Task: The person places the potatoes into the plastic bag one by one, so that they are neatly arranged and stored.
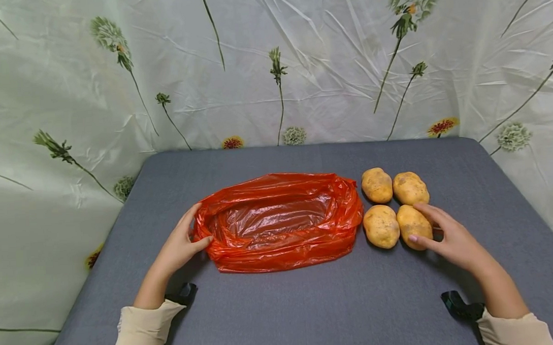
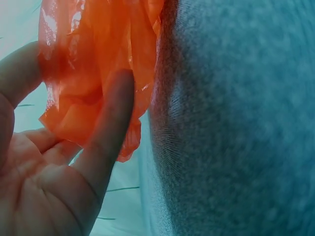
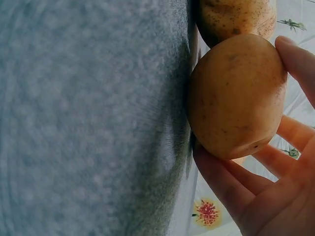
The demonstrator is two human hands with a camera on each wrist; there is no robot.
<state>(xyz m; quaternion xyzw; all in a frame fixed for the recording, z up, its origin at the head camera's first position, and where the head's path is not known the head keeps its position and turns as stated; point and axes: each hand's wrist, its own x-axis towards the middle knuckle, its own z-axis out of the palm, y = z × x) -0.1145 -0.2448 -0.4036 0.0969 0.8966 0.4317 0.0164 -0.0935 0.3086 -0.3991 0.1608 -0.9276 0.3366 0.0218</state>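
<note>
A thin red plastic bag (image 1: 284,254) lies on its side of the table with its mouth spread wide toward the head camera. At the bag's left end, my left hand (image 1: 178,249) holds the rim, thumb on the near side and fingers at the far side. Four would-be rows aside, several potatoes sit just right of the bag in a tight cluster. My right hand (image 1: 457,241) grips the nearest right potato (image 1: 413,226), its thumb in front and fingers behind. In the right wrist view, that potato (image 3: 238,98) rests against the grey cloth with fingers around its side.
Beside the gripped potato lie a front left potato (image 1: 381,226), a back left potato (image 1: 376,185) and a back right potato (image 1: 410,188). A grey cloth (image 1: 299,314) covers the table. Behind it hangs a pale flowered curtain (image 1: 237,103).
</note>
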